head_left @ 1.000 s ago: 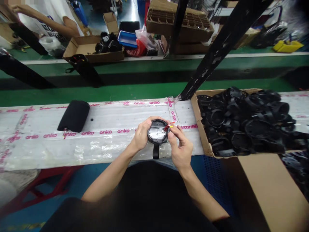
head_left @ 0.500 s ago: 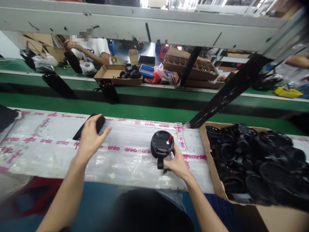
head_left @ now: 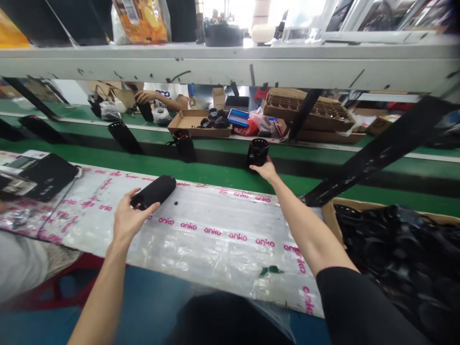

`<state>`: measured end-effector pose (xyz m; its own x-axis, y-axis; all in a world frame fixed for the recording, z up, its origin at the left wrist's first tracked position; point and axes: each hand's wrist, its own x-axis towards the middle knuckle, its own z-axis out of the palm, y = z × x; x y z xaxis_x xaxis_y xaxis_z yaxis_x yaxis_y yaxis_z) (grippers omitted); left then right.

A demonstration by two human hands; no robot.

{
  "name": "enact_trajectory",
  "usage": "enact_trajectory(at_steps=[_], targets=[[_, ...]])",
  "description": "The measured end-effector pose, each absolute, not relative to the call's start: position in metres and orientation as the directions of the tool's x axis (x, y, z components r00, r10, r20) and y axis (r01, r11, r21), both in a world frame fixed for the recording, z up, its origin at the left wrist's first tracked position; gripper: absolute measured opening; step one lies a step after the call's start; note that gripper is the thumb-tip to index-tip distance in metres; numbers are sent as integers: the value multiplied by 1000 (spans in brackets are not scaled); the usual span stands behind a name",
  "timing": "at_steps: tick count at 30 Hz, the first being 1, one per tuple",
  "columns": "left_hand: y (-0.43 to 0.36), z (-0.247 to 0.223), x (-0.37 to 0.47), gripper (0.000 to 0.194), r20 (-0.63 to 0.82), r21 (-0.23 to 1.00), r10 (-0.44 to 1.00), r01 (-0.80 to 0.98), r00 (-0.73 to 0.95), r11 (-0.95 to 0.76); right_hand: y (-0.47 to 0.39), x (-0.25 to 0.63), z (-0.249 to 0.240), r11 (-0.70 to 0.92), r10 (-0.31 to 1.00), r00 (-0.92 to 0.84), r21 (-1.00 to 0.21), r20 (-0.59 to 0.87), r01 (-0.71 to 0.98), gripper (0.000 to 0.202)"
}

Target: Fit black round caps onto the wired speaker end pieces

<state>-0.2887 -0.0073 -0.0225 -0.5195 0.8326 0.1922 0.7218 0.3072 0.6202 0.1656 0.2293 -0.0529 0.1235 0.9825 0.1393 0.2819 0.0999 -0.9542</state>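
My left hand point(head_left: 130, 218) is curled round the near end of a black fabric-like cylinder point(head_left: 158, 190), which lies slanted on the plastic-covered table point(head_left: 215, 254). Its thumb and fingers are on opposite sides of that end. With my arm stretched forward, my right hand point(head_left: 266, 169) grips a black round plastic housing point(head_left: 258, 154) from below and the side, over the green conveyor belt point(head_left: 219, 170). An open rim with small light spots shows on top of the housing. A small black disc point(head_left: 176, 203) lies beside the cylinder.
A carton of black plastic parts point(head_left: 332, 223) stands at the right. Several black cylinders, one here point(head_left: 185, 146), stand along the belt. A slanted black post point(head_left: 373, 155) and a shelf edge point(head_left: 215, 72) cross ahead. Across the belt, a person's hand point(head_left: 145, 97) touches a dark cylinder.
My right hand has carried the black housing forward, from above the table to over the green belt. My left hand has closed round the cylinder's near end. The camera view has shifted.
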Motion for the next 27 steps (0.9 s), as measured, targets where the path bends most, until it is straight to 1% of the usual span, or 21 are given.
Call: enact_trajectory(at_steps=[2,4,6,8,10,12,13,14,15,16,18,21,23,25,27], targets=[[-8,-10,-268,83,325,694,812,706,-485,144,223,170,-52,59,996,49,-946,78,318,48],[-6,4,-239,86,433,741,821,666,-372,-90,211,177,-45,35,999,-34,-936,24,349,62],[-4,14,-203,94,443,770,878,578,-182,-268,188,188,-32,39,993,-116,-929,-4,367,76],[-1,15,-164,94,448,773,893,482,46,-413,151,203,-16,69,974,-226,-927,-17,368,90],[0,8,-125,92,472,742,841,396,263,-541,101,215,-6,122,925,-379,-930,-20,347,109],[-1,-4,-90,91,504,719,749,272,430,-640,45,219,-6,185,865,-501,-929,0,319,126],[-1,-11,-75,90,520,721,708,198,478,-664,19,217,-11,253,822,-569,-919,40,301,131],[-2,-18,-61,90,534,730,679,131,504,-671,-4,213,-18,291,811,-578,-917,86,272,133],[-4,-24,-49,90,543,741,667,82,511,-666,-23,208,-27,305,838,-528,-922,141,238,132],[-6,-30,-39,91,544,755,671,53,504,-653,-37,201,-37,312,873,-450,-925,190,215,125],[-14,-42,-22,95,530,784,710,49,464,-618,-55,189,-55,306,924,-299,-932,240,197,113],[-30,-56,-4,100,486,838,806,82,339,-540,-66,175,-72,286,955,-139,-934,261,213,105],[-41,-63,3,95,448,871,851,80,274,-484,-70,173,-77,268,963,-31,-935,269,232,104],[-48,-67,8,92,414,895,867,50,278,-443,-73,176,-79,247,964,41,-942,262,228,107],[-49,-68,9,89,388,911,862,8,327,-413,-78,186,-78,235,971,1,-956,239,174,109]])
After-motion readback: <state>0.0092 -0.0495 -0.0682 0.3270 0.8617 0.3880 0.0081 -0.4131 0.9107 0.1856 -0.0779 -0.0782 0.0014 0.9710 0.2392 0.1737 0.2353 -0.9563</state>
